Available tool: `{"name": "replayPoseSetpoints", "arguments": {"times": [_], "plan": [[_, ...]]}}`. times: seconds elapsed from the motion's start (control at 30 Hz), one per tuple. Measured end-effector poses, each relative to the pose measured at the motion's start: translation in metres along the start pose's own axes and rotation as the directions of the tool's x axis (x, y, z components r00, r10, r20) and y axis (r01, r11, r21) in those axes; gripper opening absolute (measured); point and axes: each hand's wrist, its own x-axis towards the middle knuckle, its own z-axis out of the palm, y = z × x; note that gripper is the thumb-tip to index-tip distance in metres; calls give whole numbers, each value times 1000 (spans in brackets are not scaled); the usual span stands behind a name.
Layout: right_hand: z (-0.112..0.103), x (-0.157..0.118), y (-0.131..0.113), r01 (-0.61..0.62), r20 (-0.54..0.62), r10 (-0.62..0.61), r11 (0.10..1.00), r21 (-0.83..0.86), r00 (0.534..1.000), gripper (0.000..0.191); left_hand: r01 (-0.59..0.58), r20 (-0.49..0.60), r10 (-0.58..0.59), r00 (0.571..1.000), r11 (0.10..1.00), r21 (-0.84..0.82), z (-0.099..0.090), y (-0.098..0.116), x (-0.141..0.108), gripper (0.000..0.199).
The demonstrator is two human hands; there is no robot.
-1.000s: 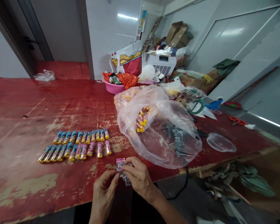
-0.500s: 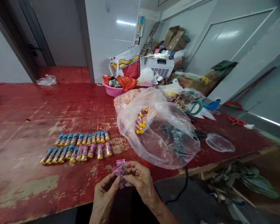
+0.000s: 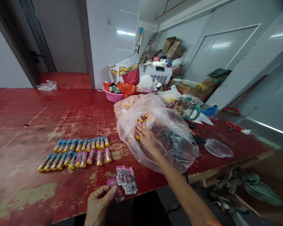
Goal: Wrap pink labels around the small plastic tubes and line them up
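A worn wooden table (image 3: 25,131), its red paint scuffed through to pale patches. At the near edge, the left hand (image 3: 100,201) pinches a glossy, flat pink sachet (image 3: 112,182) between thumb and forefinger; the sachet sticks out beyond the fingertips, toward the right. Just beside it, on the right, thin rectangular packets (image 3: 129,181) in pink, white and grey lie overlapping, clear of the fingers.

The right hand (image 3: 147,138) stretches farther away, into the mouth of a crinkled, see-through plastic bag (image 3: 132,110). Its fingertips are at small cylindrical tubes (image 3: 139,124) with yellow ends; whether they grasp one cannot be told.

To the left, well apart from both hands, slim, shiny tubes lie in two rows: the far row (image 3: 73,145) blue and yellow, the near row (image 3: 68,158) turning pink toward its right end. Right of the bag sits a clear, shallow, rounded plastic piece (image 3: 219,148).
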Motion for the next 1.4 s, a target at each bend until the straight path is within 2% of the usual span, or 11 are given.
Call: {"name": "replayPoseSetpoints", "arguments": {"times": [0.17,0.3,0.4,0.5,0.57,0.7,0.83,0.93,1.03,1.17,1.4], "plan": [[26,22,2,27,105,-21,998,-57,994,17,55,24,-53,998,992,-111,1,1,0,29],[13,15,-1,-22,92,24,1000,-23,995,23,89,63,-80,995,984,-157,0,4,-1,29],[-16,-23,-15,-49,85,43,996,70,995,31,99,46,-91,995,975,-200,2,5,2,30],[-43,-89,-37,-34,206,-10,977,210,979,30,134,12,-135,991,957,-259,7,4,7,32],[-53,-133,-54,-10,327,-127,921,389,937,28,141,-3,-148,989,948,-287,10,4,9,33],[-51,-181,-80,133,312,-368,805,578,876,39,132,23,-131,991,948,-289,14,3,7,33],[-46,-181,-91,319,180,-448,817,481,876,43,126,60,-114,992,954,-272,16,3,1,33],[-46,-178,-94,453,106,-512,824,339,852,39,111,78,-94,992,961,-253,16,-1,-2,35],[-44,-183,-95,550,40,-566,813,190,823,34,54,26,-48,998,962,-268,13,-4,-2,33],[-42,-191,-97,594,-46,-593,796,116,804,25,17,-28,-28,999,949,-313,6,-4,-2,31],[-41,-187,-105,628,-37,-630,764,149,776,24,90,42,-81,996,948,-306,7,3,-6,34]]}}
